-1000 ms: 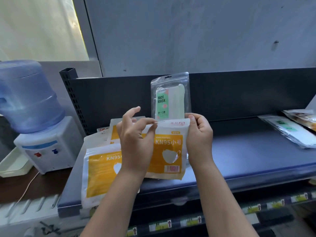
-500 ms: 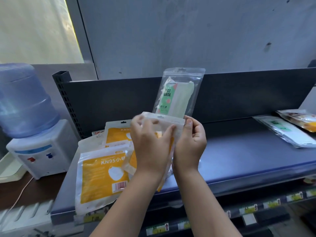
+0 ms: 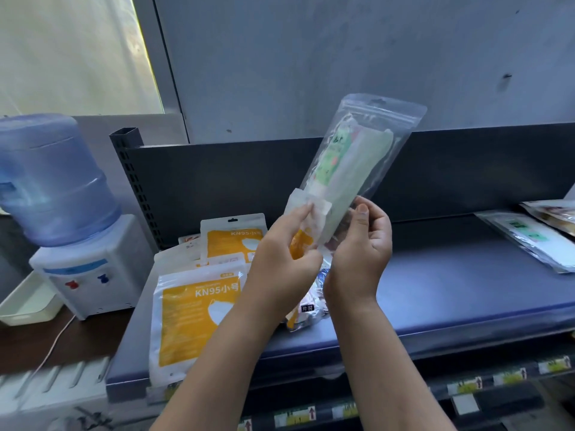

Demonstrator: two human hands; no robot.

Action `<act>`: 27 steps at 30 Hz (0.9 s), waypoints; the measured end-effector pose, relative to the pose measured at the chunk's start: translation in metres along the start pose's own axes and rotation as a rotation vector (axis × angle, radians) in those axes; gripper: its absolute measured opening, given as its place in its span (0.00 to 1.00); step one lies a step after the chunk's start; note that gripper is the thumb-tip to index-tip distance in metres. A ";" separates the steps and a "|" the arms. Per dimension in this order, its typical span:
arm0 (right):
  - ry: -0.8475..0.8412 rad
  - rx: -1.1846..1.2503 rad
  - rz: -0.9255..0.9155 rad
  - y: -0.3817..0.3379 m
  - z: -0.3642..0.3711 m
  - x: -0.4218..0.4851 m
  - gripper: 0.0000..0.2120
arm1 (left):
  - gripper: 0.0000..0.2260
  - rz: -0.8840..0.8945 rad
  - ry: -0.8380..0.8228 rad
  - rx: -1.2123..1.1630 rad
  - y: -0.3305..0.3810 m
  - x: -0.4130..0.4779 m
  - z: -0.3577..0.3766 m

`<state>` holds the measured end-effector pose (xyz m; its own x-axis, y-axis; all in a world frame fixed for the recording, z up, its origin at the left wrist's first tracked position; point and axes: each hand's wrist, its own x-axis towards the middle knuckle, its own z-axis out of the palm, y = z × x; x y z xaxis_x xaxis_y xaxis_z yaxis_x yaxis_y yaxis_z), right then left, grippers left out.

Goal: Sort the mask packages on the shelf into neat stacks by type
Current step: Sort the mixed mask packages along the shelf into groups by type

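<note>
You hold a clear plastic pouch (image 3: pixel 357 163) with a pale green mask inside, tilted above the shelf (image 3: pixel 451 275). Your right hand (image 3: pixel 361 244) pinches its lower end; your left hand (image 3: pixel 283 253) grips a white and orange packet (image 3: pixel 306 225) beside it. Glossy orange packets (image 3: pixel 193 312) lie flat at the shelf's left edge, clear pouches (image 3: pixel 529 237) at the right edge.

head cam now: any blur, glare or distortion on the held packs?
Head view: the clear pack in the right hand is motion-blurred, label unreadable; left hand soft too; window blown out; shelf edge bows from the wide-angle lens; KN95 pack print legible.
</note>
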<state>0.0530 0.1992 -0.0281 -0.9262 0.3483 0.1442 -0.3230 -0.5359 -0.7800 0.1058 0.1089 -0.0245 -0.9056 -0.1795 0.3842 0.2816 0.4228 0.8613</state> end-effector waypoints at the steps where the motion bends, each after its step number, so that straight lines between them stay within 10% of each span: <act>1: 0.021 0.017 0.013 -0.001 0.001 0.002 0.08 | 0.32 0.022 0.051 -0.038 -0.002 -0.002 0.002; 12: 0.156 0.111 0.155 -0.020 -0.012 0.051 0.08 | 0.05 -0.005 0.405 -0.266 0.001 0.017 0.034; 18: 0.132 0.061 0.184 -0.025 -0.029 0.085 0.07 | 0.17 -0.189 0.110 -0.515 0.023 0.035 0.088; 27: -0.010 -0.097 0.215 -0.040 -0.090 0.180 0.06 | 0.12 -0.288 0.278 -0.495 0.017 0.068 0.143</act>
<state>-0.0833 0.3522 -0.0256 -0.9737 0.2263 -0.0253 -0.0988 -0.5202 -0.8483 0.0037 0.2311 -0.0315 -0.8694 -0.4770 0.1287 0.2125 -0.1259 0.9690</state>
